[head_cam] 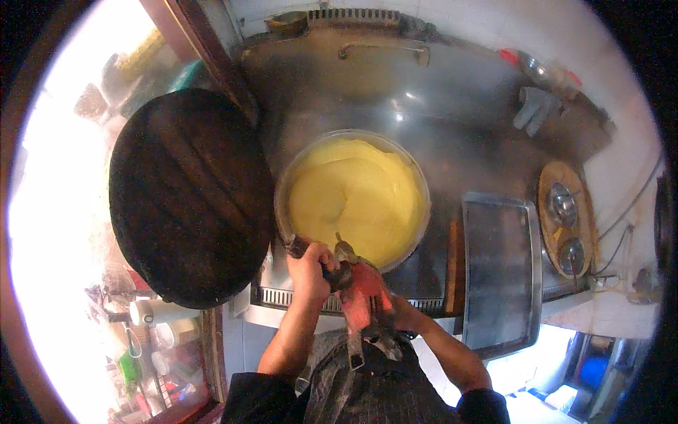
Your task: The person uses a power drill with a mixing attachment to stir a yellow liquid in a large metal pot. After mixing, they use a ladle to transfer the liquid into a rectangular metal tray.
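A large round metal pot (pixel 427 212) filled with a smooth yellow batter or dough (pixel 365 196) stands before me on the metal counter. Over its near edge I hold a red and black power drill or mixer (pixel 365 297), its chuck end directed towards the yellow mass. My left hand (pixel 313 267) grips the black side handle near the pot's lower left rim. My right hand (pixel 408 315) is around the rear of the tool, its fingers partly hidden by the body. Whether a paddle sits in the yellow mass cannot be made out.
A big dark round lid or board (pixel 190 199) is left of the pot. An upright-looking rectangular metal tray (pixel 500 275) stands at right, beside a round wooden board (pixel 548 212) with metal bowls. A metal panel with a handle (pixel 384 49) lies beyond the pot. Vent slots run along the counter's near edge.
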A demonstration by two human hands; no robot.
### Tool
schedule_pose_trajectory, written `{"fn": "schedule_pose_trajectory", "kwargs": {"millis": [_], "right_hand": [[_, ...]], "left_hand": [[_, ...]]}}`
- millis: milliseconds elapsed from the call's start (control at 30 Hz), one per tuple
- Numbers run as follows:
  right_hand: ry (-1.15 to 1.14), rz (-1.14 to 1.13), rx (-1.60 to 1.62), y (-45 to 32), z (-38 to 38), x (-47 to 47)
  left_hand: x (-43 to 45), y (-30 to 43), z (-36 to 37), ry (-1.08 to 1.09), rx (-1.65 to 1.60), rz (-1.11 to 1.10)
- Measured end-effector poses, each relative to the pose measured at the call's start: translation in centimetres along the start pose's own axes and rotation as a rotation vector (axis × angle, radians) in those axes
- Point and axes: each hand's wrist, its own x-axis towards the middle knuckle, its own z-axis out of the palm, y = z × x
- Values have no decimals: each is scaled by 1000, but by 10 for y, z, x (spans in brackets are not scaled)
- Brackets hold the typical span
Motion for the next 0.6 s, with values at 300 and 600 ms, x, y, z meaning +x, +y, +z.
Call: {"fn": "schedule_pose_trajectory", "kwargs": {"millis": [300, 600], "right_hand": [[-84, 58, -1, -33, -2, -55], [-133, -92, 7, -14, -2, -27]], "left_hand": [[-41, 0, 6, -84, -83, -129], [-23, 31, -6, 44, -96, -87]]}}
